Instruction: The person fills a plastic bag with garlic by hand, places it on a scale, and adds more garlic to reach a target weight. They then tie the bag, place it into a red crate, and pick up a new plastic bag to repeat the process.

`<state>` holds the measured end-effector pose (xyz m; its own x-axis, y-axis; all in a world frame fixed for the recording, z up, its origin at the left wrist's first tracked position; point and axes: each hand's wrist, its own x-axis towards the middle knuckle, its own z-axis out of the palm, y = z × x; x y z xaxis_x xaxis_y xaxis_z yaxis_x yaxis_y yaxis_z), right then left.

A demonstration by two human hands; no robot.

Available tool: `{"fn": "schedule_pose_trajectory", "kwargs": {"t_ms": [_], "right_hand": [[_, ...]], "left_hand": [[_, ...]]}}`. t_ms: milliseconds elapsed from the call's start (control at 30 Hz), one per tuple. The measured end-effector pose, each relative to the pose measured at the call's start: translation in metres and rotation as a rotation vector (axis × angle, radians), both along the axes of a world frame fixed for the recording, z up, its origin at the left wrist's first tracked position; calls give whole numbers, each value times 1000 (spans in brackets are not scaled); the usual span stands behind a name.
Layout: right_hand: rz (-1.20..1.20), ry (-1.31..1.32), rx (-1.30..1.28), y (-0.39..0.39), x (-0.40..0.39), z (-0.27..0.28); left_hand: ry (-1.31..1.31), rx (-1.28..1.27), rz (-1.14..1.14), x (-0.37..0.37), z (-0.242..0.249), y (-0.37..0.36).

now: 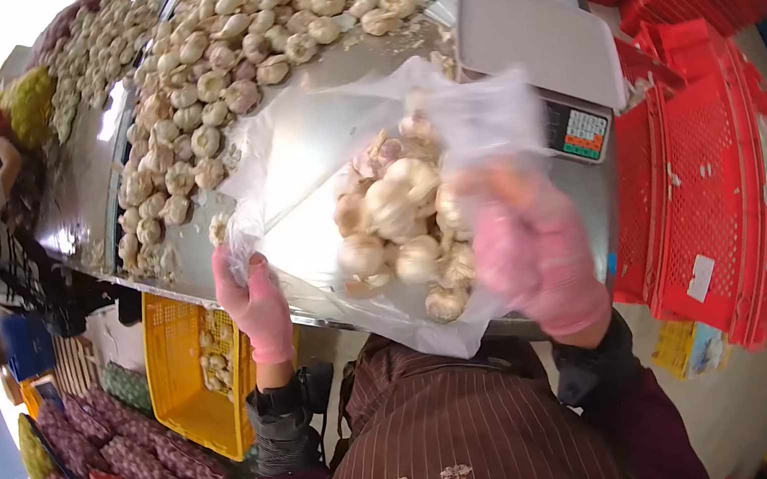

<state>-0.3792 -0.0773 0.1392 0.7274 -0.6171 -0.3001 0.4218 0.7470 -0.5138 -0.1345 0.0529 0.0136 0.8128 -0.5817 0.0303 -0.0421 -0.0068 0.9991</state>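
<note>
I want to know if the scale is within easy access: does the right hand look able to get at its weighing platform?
Probably yes. The right hand is close by and the weighing platform looks bare; only blurred clear plastic overlaps its near corner.

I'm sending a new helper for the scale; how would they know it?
Find the metal table heaped with garlic. At its right side, beyond the gloved right hand, sits the scale. Its flat grey plate and coloured keys tell it from the red crates.
</note>
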Motion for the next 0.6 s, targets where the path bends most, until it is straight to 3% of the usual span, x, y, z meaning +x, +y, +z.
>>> {"fn": "schedule_pose_trajectory", "kwargs": {"t_ms": [33, 100, 167, 233, 267, 300, 367, 433, 467, 500, 600], "right_hand": [[-120, 15, -16, -6, -10, -6], [-142, -287, 115, -13, -33, -40], [-183, -339, 193, -10, -43, -57], [-241, -392, 270, -9, -47, -62], [-288, -313, 195, -10, -49, -63], [-332, -232, 123, -8, -53, -64], [-346, -201, 122, -4, -56, -60], [-352, -176, 113, -1, -59, -56], [-398, 17, 154, 6, -60, -56], [-443, 211, 198, 12, -64, -55], [-462, 260, 207, 21, -69, -59]], "left_hand": [[6, -8, 28, 9, -13, 3], [-68, 136, 9, 29, -42, 7], [-35, 230, 26, 42, -47, 3], [-894, 485, 26, 37, -11, -8], [-1088, 382, -22, 13, 25, -21], [-1089, 380, -37, -7, 34, -31], [-1181, 287, -775, -32, 43, -50], [-1227, 354, -735, -26, 2, -72], [-1267, 431, -690, -24, -16, -85], [-1278, 424, -697, -26, -22, -100], [-1256, 351, -806, -67, -29, -136]]}}
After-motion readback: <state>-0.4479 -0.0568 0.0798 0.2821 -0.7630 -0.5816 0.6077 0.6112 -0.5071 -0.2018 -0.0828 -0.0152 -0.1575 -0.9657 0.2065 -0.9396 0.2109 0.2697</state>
